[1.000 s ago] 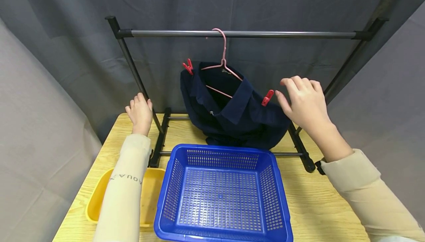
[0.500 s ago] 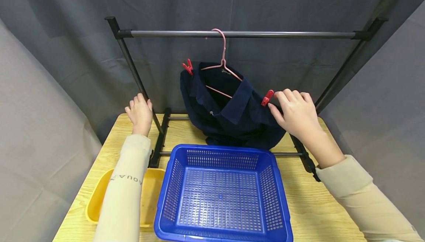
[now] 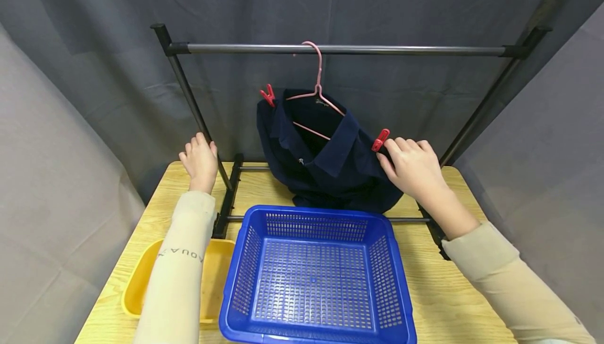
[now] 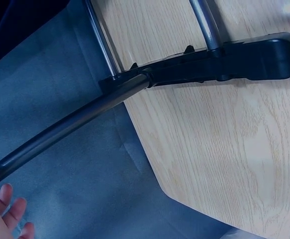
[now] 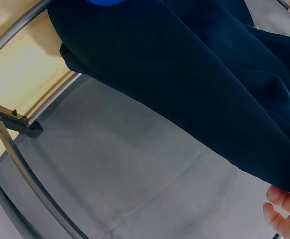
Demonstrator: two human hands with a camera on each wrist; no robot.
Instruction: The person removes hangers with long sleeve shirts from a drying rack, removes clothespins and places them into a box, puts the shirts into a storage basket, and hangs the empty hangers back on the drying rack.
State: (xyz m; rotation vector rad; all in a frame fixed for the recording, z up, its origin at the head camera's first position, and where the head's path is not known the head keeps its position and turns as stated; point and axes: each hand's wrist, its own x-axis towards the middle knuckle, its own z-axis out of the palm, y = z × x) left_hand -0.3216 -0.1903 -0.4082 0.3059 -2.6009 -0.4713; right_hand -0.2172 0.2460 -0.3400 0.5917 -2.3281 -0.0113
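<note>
A navy collared shirt [image 3: 330,160] hangs from a pink hanger [image 3: 318,71] hooked over the top rail of a black clothes rack [image 3: 401,50]. A red clothespin [image 3: 269,97] sits on the shirt's left shoulder, and a second red clothespin [image 3: 380,140] on its right shoulder. My right hand [image 3: 411,167] pinches the shirt just beside that second clothespin, fingers curled; in the right wrist view its fingertips [image 5: 280,198] meet the cloth's edge. My left hand [image 3: 200,159] grips the rack's left post [image 4: 80,113], thumb and fingers on opposite sides of it.
In front of the rack is a blue perforated basket [image 3: 318,210], its front edge low in view. A yellow tray [image 3: 217,276] stands left of it, partly covered by my left sleeve [image 3: 181,265]. All stand on a wooden table [image 3: 443,291]; a grey curtain hangs behind.
My right hand has moved left and down to the shirt's right shoulder, close against the clothespin. The shirt's right edge has drawn in slightly. My left hand has stayed on the post.
</note>
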